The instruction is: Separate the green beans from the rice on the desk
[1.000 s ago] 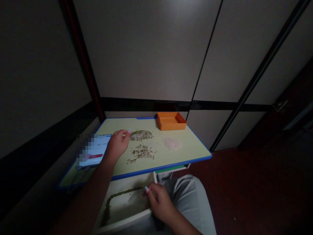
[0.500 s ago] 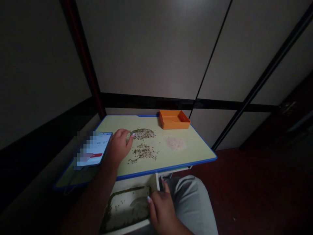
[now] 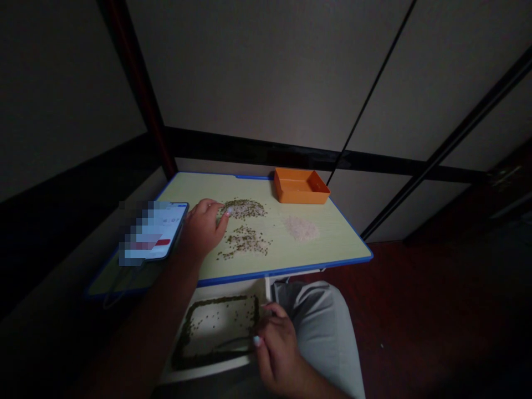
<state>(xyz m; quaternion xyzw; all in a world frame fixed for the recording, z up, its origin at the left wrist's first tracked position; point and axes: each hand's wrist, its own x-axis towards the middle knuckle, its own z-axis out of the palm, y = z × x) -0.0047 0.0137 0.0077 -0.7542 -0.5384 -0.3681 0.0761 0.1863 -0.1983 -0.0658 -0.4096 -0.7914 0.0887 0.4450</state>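
The left hand is over the left part of the table, palm down, with thumb and forefinger tips close together at the left edge of the far pile of mixed green and pale grains. Whether grains are gripped between those tips cannot be told. The near pile, also mixed, lies to the right of and nearer than the left fingertips, apart from them. A pale pile lies farther right, well apart from both hands.

The right hand is below the table's near edge, at the right side of an open drawer, fingers curled; its grip is partly hidden and cannot be told. Green grains line the drawer's edges, with a few scattered on its bottom.

An orange box stands at the far right of the table, beyond the pale pile. A phone, screen lit, lies just left of the left hand.
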